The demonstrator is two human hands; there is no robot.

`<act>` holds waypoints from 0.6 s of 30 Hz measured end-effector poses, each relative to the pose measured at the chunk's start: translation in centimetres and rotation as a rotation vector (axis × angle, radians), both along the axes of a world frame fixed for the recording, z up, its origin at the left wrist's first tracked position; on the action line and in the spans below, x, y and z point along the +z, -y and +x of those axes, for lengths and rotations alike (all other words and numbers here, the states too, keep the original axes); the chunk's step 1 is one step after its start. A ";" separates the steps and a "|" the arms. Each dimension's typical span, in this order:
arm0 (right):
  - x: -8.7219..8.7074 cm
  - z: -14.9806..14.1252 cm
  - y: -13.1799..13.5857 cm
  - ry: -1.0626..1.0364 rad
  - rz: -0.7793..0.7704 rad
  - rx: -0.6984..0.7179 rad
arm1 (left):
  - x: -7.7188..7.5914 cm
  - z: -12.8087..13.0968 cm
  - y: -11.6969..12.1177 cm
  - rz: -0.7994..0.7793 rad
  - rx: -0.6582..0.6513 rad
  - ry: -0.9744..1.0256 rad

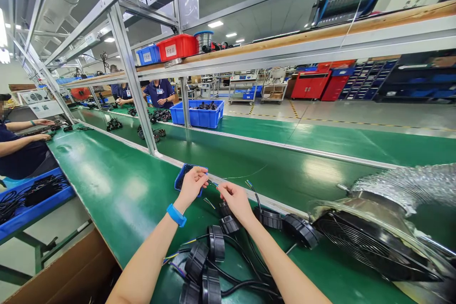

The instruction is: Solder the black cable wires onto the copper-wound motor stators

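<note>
My left hand [191, 188], with a blue wrist strap [176, 214] on its wrist, pinches a thin wire just above a small blue tray [187, 179]. My right hand [235, 200] pinches thin wire at the near edge of the green conveyor belt [117, 194], a short gap from my left. Black round cable connectors [210, 266] with black leads and thin coloured wires lie below my hands. More of them [269, 219] lie to the right, beside a large black fan with a wire grille [370, 247] in a metal housing, which has a silver foil duct [402, 185].
A seated person [24, 145] works at the left, beside a blue bin of black cables [33, 199]. Another person [159, 92] stands across the line behind a blue crate [195, 116]. Aluminium shelf posts [131, 80] rise through the bench, with red and blue bins [176, 47] overhead.
</note>
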State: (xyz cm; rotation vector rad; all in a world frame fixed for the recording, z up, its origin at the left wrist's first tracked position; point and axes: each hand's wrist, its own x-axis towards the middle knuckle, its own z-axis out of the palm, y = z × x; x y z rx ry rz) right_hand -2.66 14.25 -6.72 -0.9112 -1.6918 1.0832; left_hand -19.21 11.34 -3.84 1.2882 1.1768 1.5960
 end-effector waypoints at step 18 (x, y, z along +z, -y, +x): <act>0.8 0.1 0.1 -0.079 -0.092 0.019 | -1.3 1.2 -0.1 -0.072 -0.073 0.141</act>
